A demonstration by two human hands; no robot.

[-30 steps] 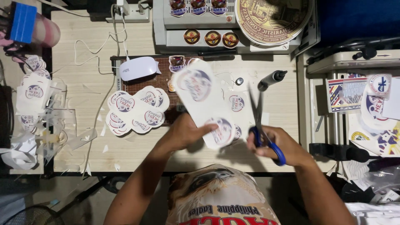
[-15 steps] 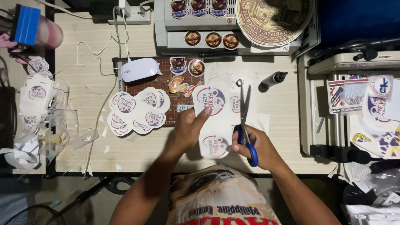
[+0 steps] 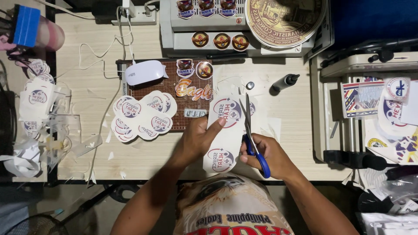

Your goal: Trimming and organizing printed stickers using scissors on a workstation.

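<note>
Two round emblems are counted on the sticker sheet [image 3: 223, 138] gripped by the left hand [image 3: 198, 140], its right edge hidden behind blue-handled scissors [image 3: 252, 140] clasped in the right hand [image 3: 269, 156].

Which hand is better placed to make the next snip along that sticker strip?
Right. The right hand grips the blue-handled scissors, blades at the sticker strip edge. The left hand pinches the strip, steadying it.
</note>
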